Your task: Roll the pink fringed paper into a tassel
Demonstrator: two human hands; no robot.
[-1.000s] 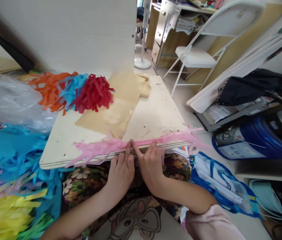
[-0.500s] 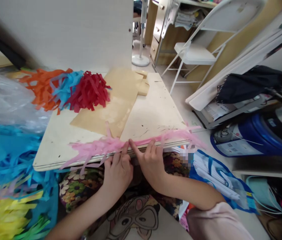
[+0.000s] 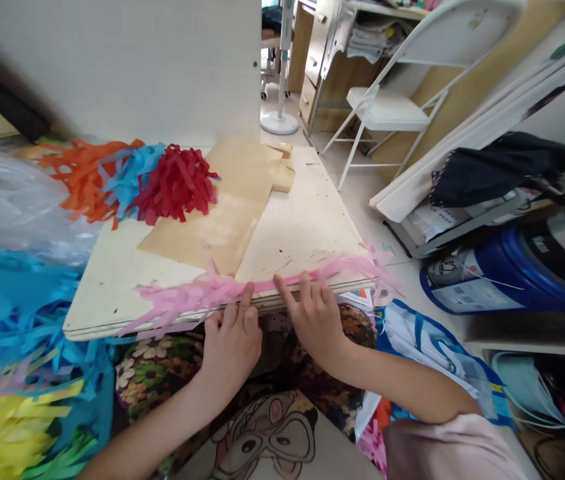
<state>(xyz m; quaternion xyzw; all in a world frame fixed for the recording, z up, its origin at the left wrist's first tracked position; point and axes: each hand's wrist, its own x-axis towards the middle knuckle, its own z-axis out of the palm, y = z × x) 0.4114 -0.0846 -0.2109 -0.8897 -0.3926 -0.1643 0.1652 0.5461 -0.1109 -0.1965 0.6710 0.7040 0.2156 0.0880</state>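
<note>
- Nearest, below the table's front edge, lies a patterned floral cloth over the person's lap, with a cartoon print lower down.
- The left hand reaches up to that front edge; its fingers are stretched out flat, pressing on the pink fringe strip, gripping nothing.
- The right hand sits just beside the left one with a small gap between them; its fingers are likewise spread and laid on the strip, not curled around it.
- The pink fringe strip is thin, crinkled tissue paper cut into soft strands; it runs along the table's front edge from its left part to its right corner, where loose ends hang over.
- The table is a pale, scuffed plywood board, flat and roughly trapezoid in view.
- Left of the table heap blue fringe and yellow fringe, both limp paper ribbons.
- Farther back on the table lies a smooth tan sheet of brown paper, angled.
- At the table's far left sit ruffled bunches: red fringe, a light blue one and orange fringe.
- Beyond the table's far right corner stands a white metal folding chair.
</note>
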